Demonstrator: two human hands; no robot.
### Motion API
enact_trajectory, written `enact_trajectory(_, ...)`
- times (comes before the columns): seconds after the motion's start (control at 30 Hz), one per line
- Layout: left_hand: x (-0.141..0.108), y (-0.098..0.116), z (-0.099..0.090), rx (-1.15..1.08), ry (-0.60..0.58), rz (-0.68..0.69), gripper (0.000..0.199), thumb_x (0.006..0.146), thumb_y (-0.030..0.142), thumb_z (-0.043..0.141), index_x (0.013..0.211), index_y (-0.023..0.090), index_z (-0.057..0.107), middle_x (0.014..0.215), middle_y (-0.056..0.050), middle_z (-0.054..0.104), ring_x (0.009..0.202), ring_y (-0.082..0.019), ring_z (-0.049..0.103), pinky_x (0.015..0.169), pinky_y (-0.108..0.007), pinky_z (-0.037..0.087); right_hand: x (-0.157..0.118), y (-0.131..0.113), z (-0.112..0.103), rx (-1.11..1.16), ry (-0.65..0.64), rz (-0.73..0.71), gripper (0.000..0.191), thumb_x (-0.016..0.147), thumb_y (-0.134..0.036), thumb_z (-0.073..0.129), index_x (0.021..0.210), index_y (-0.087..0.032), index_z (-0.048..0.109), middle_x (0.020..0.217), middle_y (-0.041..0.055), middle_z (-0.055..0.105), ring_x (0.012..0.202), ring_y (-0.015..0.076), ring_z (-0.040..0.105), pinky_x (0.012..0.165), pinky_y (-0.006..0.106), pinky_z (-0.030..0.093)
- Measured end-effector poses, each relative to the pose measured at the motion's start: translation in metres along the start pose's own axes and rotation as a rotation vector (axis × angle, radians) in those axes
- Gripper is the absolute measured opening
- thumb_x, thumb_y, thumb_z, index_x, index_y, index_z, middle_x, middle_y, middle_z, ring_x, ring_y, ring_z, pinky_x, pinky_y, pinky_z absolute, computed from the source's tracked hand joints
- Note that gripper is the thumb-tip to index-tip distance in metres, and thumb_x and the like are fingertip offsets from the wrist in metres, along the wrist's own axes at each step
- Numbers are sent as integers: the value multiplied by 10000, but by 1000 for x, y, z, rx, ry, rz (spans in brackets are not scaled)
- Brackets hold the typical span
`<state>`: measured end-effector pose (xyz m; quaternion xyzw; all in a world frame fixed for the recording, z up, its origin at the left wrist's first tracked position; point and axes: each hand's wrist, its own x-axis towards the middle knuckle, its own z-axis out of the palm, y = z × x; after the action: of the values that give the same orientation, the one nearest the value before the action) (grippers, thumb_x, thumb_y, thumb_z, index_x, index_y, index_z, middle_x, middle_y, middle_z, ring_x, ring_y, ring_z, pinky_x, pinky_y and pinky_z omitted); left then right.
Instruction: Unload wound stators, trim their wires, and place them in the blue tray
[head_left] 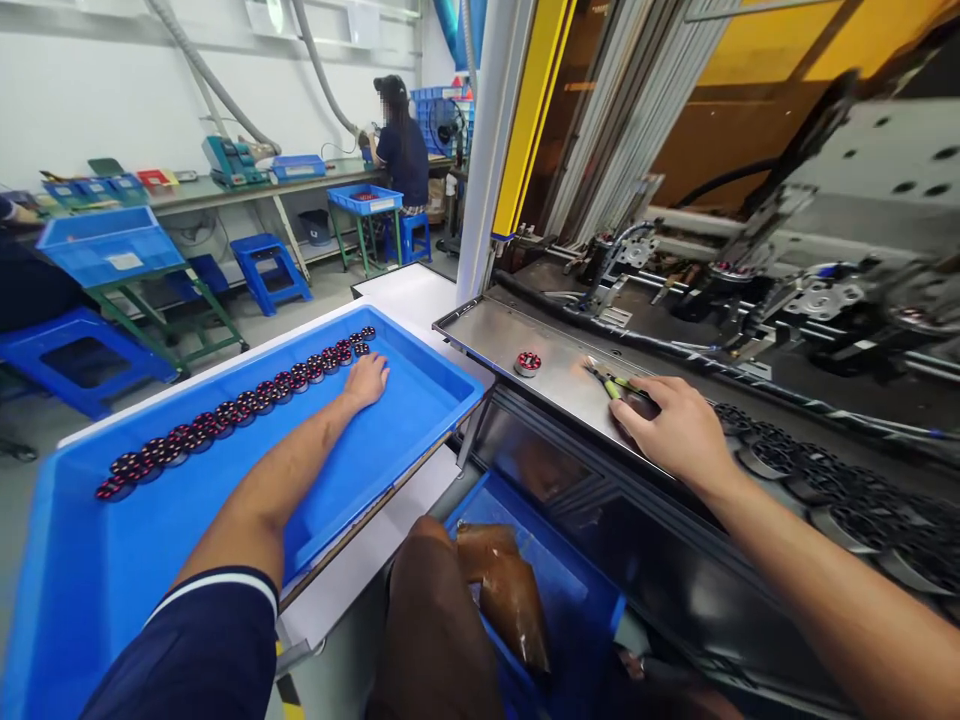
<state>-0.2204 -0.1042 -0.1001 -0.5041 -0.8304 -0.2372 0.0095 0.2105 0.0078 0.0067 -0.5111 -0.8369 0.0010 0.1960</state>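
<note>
My left hand (367,381) reaches into the large blue tray (405,370), at the far end of a row of round black-and-red motor stators (262,397). Its fingers are curled down beside the last stators; whatever they hold is hidden. Over the metal ledge (487,328) of the machine, my right hand (679,430) grips small pliers (611,384) with green and black handles, their tips pointing away to the left on the ledge. A single red-and-black stator (528,364) sits on the ledge, left of the pliers and apart from them.
Several black ring-shaped parts (825,480) lie right of my right arm. Machine fixtures (821,297) stand behind the ledge. Below, a blue bin (570,570) holds brown wrapped material (510,595). Across the room a person (405,150) sits at a bench; blue stools (268,272) stand nearby.
</note>
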Motion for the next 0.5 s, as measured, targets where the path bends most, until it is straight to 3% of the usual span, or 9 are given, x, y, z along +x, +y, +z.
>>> enact_trajectory(0.13,-1,4,-5,-6,45,-40,387,950,372,624,1280,171,591,1344,-115,592,1193,-267,603,1006,-516,518,-2,2,2,17,12,5,442,832,-352,558,1175,-125,719,1230,171,682,1154,329,618,1042,451,467)
enact_trajectory(0.23,-2,21,-17,-54,78,-23,356,946,317,588,1252,135,601,1335,-169,598,1262,-325,559,1082,-544,444,-3,2,2,52,32,-14,435,839,-342,560,1197,-149,712,1203,156,683,1124,324,613,1012,458,472)
enact_trajectory(0.33,1,55,-33,-150,110,60,385,929,274,533,1267,95,583,1340,-219,601,1316,-370,518,1139,-537,381,-3,-1,-1,51,17,-30,446,866,-313,538,1253,-149,687,1194,164,670,1111,324,601,1005,457,463)
enact_trajectory(0.5,8,133,-56,-340,52,279,359,884,311,589,1208,158,619,1254,-120,686,1247,-300,595,1141,-455,411,-4,-5,-6,42,-23,-27,464,901,-303,501,1287,-94,652,1210,196,635,1121,336,557,1009,453,431)
